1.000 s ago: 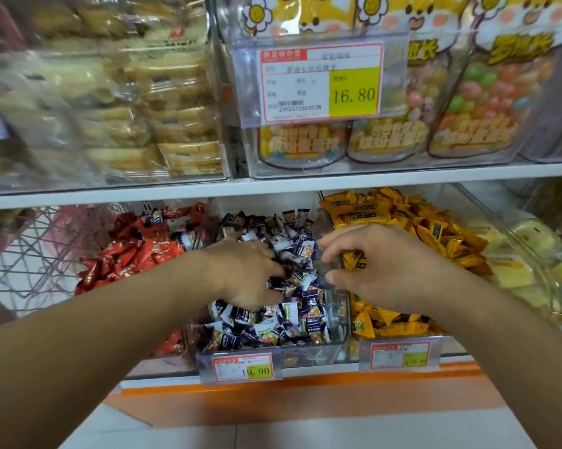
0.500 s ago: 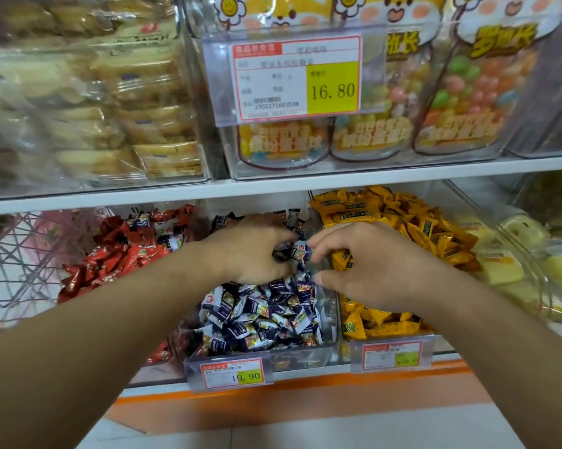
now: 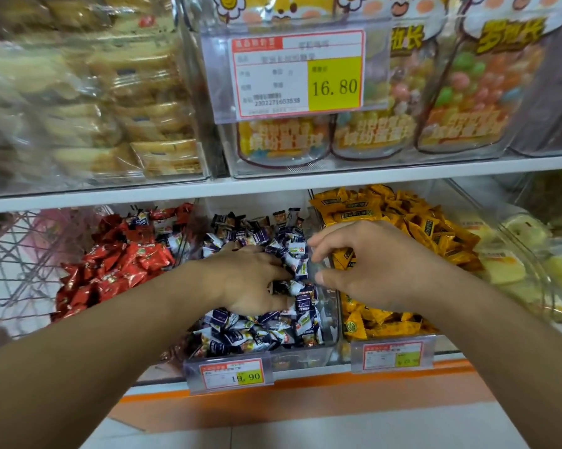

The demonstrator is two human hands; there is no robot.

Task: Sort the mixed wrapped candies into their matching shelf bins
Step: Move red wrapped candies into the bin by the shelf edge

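Spanning the full width of the view, a white shelf board (image 3: 305,186) separates two levels of clear bins. On the upper level, packaged biscuits (image 3: 111,102), blurred, fill the left side, and tall candy pouches (image 3: 461,102) stand on the right behind a price label (image 3: 297,74) reading 16.80.

On the lower level three clear bins sit side by side. The left bin holds red candies (image 3: 117,264), with a few purple-and-white pieces mixed in at its rear. The middle bin (image 3: 305,354) holds the purple-and-white candies (image 3: 257,332); its front label (image 3: 231,377) reads 19.90. The right bin holds yellow candies (image 3: 418,222) and carries its own price tag (image 3: 392,355) at the front. Pale yellow packets (image 3: 512,264) lie further right, and a wire basket (image 3: 20,254) stands at far left.

The left hand (image 3: 247,280) rests palm down on the purple-and-white pile, fingers curled into the candies; whether it grips any piece cannot be determined. The right hand (image 3: 373,264) sits at the divider between the middle and right bins, fingers curled with thumb and fingertips close together near a purple-and-white candy; a firm pinch cannot be confirmed.
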